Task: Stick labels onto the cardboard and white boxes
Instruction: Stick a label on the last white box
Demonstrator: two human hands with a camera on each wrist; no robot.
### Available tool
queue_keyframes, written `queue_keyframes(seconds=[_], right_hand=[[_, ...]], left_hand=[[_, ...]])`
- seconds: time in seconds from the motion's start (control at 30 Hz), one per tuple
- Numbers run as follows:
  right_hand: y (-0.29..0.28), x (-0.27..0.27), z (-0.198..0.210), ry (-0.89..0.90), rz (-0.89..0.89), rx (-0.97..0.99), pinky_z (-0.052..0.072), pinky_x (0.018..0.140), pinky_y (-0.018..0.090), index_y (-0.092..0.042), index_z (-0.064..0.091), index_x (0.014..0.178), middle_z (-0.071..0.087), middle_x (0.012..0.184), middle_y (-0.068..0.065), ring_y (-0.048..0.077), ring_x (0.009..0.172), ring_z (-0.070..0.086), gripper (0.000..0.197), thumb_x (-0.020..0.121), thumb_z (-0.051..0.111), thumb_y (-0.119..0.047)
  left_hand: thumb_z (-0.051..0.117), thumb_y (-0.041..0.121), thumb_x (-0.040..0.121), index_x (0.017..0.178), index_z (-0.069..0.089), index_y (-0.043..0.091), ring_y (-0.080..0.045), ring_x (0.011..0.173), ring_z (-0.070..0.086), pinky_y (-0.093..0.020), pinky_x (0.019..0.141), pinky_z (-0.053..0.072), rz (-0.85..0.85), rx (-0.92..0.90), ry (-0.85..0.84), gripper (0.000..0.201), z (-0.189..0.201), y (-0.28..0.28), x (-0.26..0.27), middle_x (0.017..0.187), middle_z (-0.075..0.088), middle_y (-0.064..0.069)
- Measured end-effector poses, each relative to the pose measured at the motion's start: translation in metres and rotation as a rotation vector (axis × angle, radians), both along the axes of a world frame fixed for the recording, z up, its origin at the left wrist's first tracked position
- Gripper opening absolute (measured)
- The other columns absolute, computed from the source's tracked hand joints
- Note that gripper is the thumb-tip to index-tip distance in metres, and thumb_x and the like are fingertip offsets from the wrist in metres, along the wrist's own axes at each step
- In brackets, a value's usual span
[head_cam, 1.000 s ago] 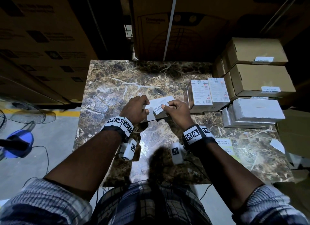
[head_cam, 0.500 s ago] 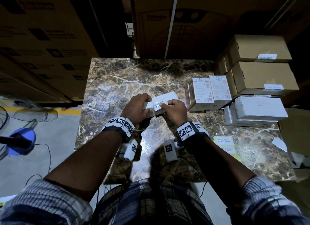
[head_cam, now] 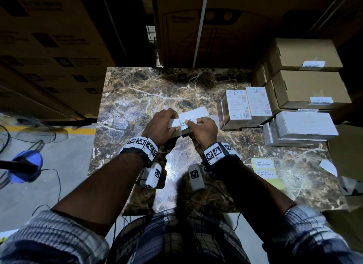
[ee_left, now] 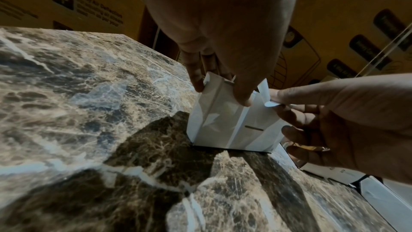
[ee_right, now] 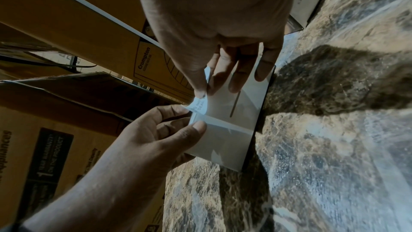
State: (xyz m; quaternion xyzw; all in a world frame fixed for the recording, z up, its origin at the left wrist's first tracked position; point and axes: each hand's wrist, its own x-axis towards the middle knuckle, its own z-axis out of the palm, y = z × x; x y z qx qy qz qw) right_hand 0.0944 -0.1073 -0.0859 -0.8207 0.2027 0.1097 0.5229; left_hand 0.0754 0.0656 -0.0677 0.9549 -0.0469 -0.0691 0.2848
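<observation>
A plain white box point(head_cam: 198, 112) stands on the marble table point(head_cam: 137, 90) at its middle. My left hand point(head_cam: 163, 124) grips the box's left end, thumb on the near face point(ee_left: 243, 94) and fingers behind. My right hand point(head_cam: 204, 130) pinches a white printed label point(head_cam: 185, 124) at the box's top edge. In the right wrist view the label point(ee_right: 199, 107) curls over that edge between thumb and forefinger, and the other fingers lie on the box face point(ee_right: 225, 130). The label's loose corner point(ee_left: 268, 102) is still lifted.
Two printed white boxes point(head_cam: 238, 106) stand just right of my hands. Labelled cardboard boxes point(head_cam: 306, 90) and flat white boxes point(head_cam: 302, 126) are stacked at the right. A yellow-green label sheet point(head_cam: 264, 169) lies near the front right. Big cartons point(head_cam: 196, 27) wall the back; a fan point(head_cam: 25, 165) stands on the floor at left.
The label has come down from a raised tilt onto the box's top edge. My right hand has slid left over it. The left hand keeps its hold on the box.
</observation>
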Motion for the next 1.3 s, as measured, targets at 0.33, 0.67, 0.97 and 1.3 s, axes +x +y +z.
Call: queue_keyframes(seconds=[0.33,0.67,0.97,1.3], right_hand=[[0.008,-0.001,-0.002,0.043,-0.042,-0.002,0.042,0.061,0.028,-0.014,0.068,0.078,0.063,0.068,-0.004,0.019,0.068,0.061,0.048,0.063,0.083,-0.057],[0.015,-0.006,0.005,0.035,-0.016,-0.065,0.048,0.061,0.031,-0.018,0.059,0.074,0.065,0.076,-0.001,0.020,0.072,0.063,0.046,0.066,0.081,-0.057],[0.025,-0.013,0.008,0.020,0.012,-0.109,0.057,0.077,0.043,-0.014,0.053,0.108,0.066,0.099,0.002,0.024,0.089,0.065,0.070,0.062,0.083,-0.058],[0.020,-0.009,0.007,0.025,0.047,-0.139,0.052,0.059,0.030,-0.017,0.060,0.086,0.067,0.081,-0.004,0.017,0.072,0.065,0.067,0.052,0.078,-0.072]], left_hand=[[0.072,0.020,0.082,0.113,0.051,0.024,-0.022,0.101,0.049,-0.039,0.082,0.047,0.005,-0.019,0.004,0.038,0.003,0.001,0.001,0.111,0.057,-0.002],[0.074,0.019,0.081,0.109,0.049,0.025,-0.020,0.096,0.050,-0.038,0.078,0.047,0.008,-0.047,0.005,0.038,0.004,0.001,-0.001,0.106,0.057,0.002],[0.075,0.015,0.078,0.109,0.042,0.027,-0.020,0.095,0.053,-0.042,0.077,0.051,0.039,-0.074,0.034,0.046,0.004,0.002,-0.001,0.108,0.058,0.001],[0.078,0.017,0.077,0.109,0.042,0.026,-0.019,0.096,0.057,-0.039,0.077,0.053,0.038,-0.089,0.047,0.048,0.003,0.004,0.001,0.111,0.059,-0.001]])
